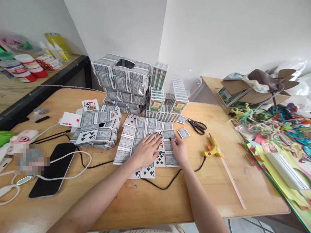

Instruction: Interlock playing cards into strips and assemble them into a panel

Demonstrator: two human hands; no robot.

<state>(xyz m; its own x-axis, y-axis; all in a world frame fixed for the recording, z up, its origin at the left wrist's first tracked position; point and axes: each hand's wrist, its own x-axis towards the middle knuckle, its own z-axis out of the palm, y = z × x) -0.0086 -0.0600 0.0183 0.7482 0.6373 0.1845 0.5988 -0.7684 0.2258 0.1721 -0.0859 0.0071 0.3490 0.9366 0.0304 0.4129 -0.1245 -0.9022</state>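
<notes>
A flat panel of overlapping playing cards point(126, 142), mostly with grey patterned backs up, lies on the table in front of me. My left hand point(147, 149) rests flat across its middle, fingers stretched out over some face-up cards. At the panel's right edge, my right hand point(179, 149) has its thumb on a card and its other fingers curled in, largely hidden. Two spade cards, a six and a seven point(148, 172), stick out at the near edge. A yellow glue gun point(213, 147) with a clear glue stick lies to the right, beyond my right hand.
Behind stand a stacked card-built box point(123, 77) and green card packs point(167, 100). Black scissors point(198, 126) lie right of them. A smaller card structure point(97, 124), a phone point(53, 170) and cables are on the left. Coloured papers point(274, 168) and craft scraps cover the right side.
</notes>
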